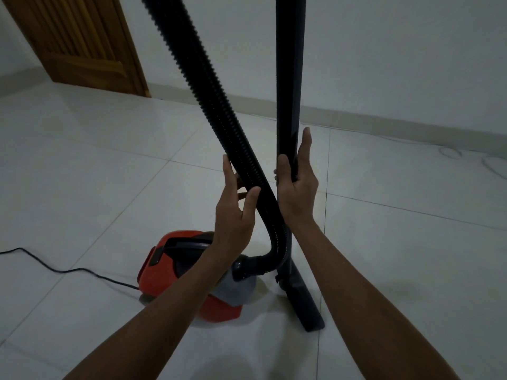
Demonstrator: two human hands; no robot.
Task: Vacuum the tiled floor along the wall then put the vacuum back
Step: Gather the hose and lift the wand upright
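Dim, flat indoor light; soft shadows; wide-angle bending at edges; slight softness.

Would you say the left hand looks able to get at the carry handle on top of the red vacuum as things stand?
Probably yes. The left hand only loosely cups the hose, and the carry handle on the red vacuum sits just below its wrist, with nothing between.

hose (219,111): i see black ribbed plastic, faint sheen
wand (289,78): smooth dark plastic, matt, just right of the hose
vacuum body (162,272): glossy red plastic with a grey panel, at the hose's foot
floor (96,165): pale glazed tiles, smooth, lightly reflective
door (82,42): grooved brown wood, satin, far left of the hose
wall (397,56): matt white paint
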